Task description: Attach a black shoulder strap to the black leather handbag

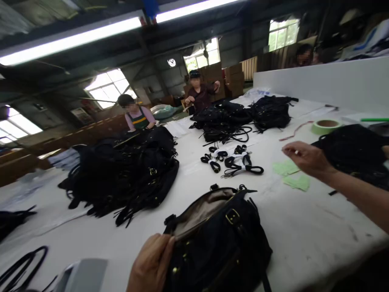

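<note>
A black handbag (219,247) with brass buckles stands on the table in front of me, its zip top open and beige lining (202,211) showing. My left hand (153,261) grips the near left edge of its opening, thumb and fingers closed on the rim. To the right, my right hand (306,158) is raised over the table, fingers curled together in a pinch; whether anything small is between them cannot be made out. Below it lie pale green paper slips (296,181). Left of that hand are several black straps (243,160) bundled with white wrapping.
A large pile of black bags (121,174) lies at left, with more bags (225,115) at the back. Green tape (325,126) and another black bag (355,150) are at right. A grey object (82,275) sits front left. Several people work beyond the table.
</note>
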Tool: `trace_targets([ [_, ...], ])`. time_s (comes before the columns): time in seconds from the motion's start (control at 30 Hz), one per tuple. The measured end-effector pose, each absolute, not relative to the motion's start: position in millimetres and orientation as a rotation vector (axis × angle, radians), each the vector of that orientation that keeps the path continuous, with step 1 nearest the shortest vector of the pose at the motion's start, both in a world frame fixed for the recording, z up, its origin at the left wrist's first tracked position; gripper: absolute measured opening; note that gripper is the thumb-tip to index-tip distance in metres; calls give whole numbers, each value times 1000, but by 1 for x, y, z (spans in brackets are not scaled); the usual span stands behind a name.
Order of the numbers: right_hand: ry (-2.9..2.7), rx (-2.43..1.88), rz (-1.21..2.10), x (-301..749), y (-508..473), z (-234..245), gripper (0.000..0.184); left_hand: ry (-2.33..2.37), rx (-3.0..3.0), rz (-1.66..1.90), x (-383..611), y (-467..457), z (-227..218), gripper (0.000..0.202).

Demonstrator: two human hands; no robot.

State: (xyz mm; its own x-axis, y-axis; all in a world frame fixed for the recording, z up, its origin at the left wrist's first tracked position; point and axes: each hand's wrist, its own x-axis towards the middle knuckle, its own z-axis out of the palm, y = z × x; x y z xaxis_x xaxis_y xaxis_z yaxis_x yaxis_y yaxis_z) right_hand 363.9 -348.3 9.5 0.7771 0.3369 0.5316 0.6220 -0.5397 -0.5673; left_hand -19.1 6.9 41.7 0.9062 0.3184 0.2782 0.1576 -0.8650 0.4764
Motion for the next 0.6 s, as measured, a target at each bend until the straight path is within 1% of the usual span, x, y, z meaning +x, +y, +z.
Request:
trace_targets([
  [0.17, -410, -1887, -545, 409, -314, 57, 23, 473, 2481, 650, -29, -10, 37, 33],
  [0.23, -415, -1775, -576, 406, -294, 78, 22, 500, 2444, 733, -30, -16, 35, 32],
  [0.3, -551, -1709, -548, 379, -269, 96, 18, 493, 2435, 804, -27, -21, 33, 32],
  [0.4, -943, -1681, -387, 300, -226, 111, 15, 447, 2435, 897, -14, -26, 28, 33],
  [0.43, -1120, -1686, -319, 269, -211, 110, 11, 434, 2430, 916, -9, -28, 24, 33],
  [0.5, -1706, -1800, -223, 212, -181, 96, 6, 418, 2402, 934, 1, -30, 14, 33],
  [0.53, -1899, -1855, -184, 190, -167, 82, 8, 416, 2386, 929, 5, -30, 7, 33],
  [0.6, -1957, -2041, -71, 161, -143, 46, 17, 435, 2393, 889, 10, -27, -11, 34],
])
